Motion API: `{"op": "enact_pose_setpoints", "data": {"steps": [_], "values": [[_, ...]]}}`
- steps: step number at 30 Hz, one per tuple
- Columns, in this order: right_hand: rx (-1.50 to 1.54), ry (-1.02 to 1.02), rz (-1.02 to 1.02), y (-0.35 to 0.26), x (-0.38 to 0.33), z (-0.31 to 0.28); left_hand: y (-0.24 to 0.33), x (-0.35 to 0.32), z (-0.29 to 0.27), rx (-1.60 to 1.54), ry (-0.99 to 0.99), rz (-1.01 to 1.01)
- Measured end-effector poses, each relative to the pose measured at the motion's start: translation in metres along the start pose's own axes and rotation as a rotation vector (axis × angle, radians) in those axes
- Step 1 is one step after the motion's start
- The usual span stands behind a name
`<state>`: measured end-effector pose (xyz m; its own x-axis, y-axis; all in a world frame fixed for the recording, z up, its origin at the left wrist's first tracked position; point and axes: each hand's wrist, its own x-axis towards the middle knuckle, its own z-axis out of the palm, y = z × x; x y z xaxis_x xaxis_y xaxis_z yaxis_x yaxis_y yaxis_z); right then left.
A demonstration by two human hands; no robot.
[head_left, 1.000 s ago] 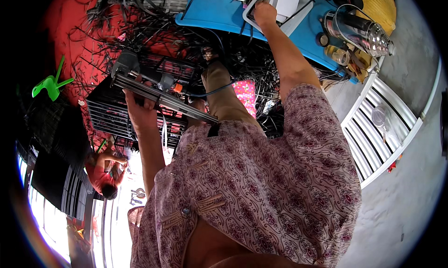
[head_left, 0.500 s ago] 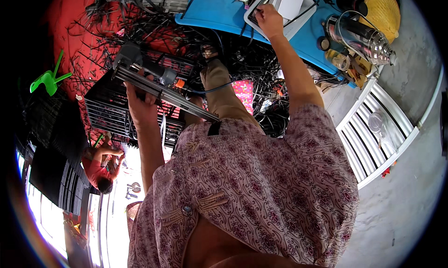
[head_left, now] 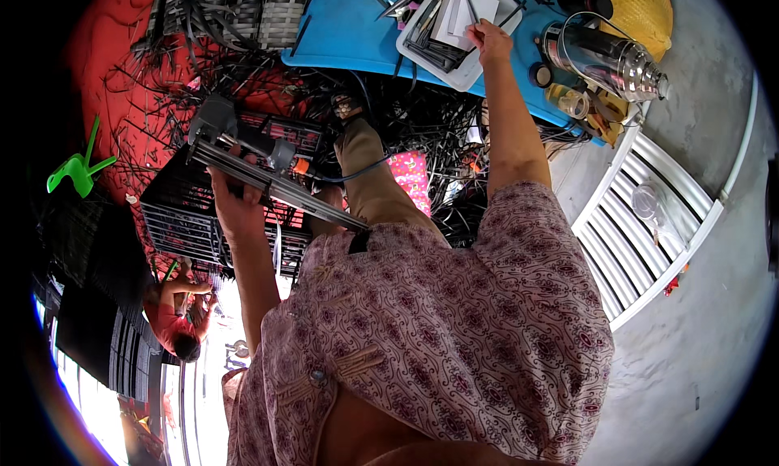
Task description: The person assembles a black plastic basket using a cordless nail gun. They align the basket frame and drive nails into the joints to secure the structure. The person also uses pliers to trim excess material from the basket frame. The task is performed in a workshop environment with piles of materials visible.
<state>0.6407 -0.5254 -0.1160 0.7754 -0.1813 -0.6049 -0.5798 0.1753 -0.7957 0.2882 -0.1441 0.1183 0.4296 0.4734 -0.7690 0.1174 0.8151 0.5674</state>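
My left hand (head_left: 234,196) is closed around a grey pneumatic staple gun (head_left: 213,123). Its long metal magazine (head_left: 280,188) slants down to the right towards my waist, and a blue air hose (head_left: 357,174) runs from an orange fitting. My right hand (head_left: 489,42) is over the right side of a white plastic tray (head_left: 464,80), with the fingers pinched on a thin grey stick (head_left: 471,8) that points up over white paper (head_left: 480,13). Dark strips (head_left: 430,50) lie in the tray beside the paper.
The tray stands on a blue table (head_left: 349,28) with a steel flask (head_left: 604,56) and a jar (head_left: 568,101). Black plastic strips (head_left: 276,76) litter the red floor. A black slatted frame (head_left: 178,222) stands beneath the staple gun. Another person (head_left: 174,320) sits at the lower left.
My right hand has come from the tray's left part to its right side and now shows a thin grey stick. The left hand keeps its hold on the staple gun; the whole view has shifted slightly.
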Motion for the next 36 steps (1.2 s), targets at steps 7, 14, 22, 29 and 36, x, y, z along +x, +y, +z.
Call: {"op": "enact_pose_setpoints", "data": {"steps": [7, 14, 22, 29, 36], "values": [[0.028, -0.034, 0.18, -0.002, 0.018, -0.008, 0.0, -0.005, -0.004, -0.008, 0.005, 0.014], [-0.03, 0.036, 0.143, -0.005, 0.015, 0.001, 0.0, -0.004, -0.013, -0.026, -0.004, 0.032], [-0.031, 0.033, 0.132, -0.005, 0.015, -0.001, 0.0, -0.003, -0.015, -0.057, 0.026, 0.016], [-0.043, -0.009, 0.153, -0.004, 0.02, -0.008, 0.001, -0.005, -0.012, -0.032, 0.066, 0.032], [-0.112, 0.026, 0.185, -0.01, 0.022, -0.006, 0.001, -0.001, -0.013, -0.044, 0.069, 0.031]]}}
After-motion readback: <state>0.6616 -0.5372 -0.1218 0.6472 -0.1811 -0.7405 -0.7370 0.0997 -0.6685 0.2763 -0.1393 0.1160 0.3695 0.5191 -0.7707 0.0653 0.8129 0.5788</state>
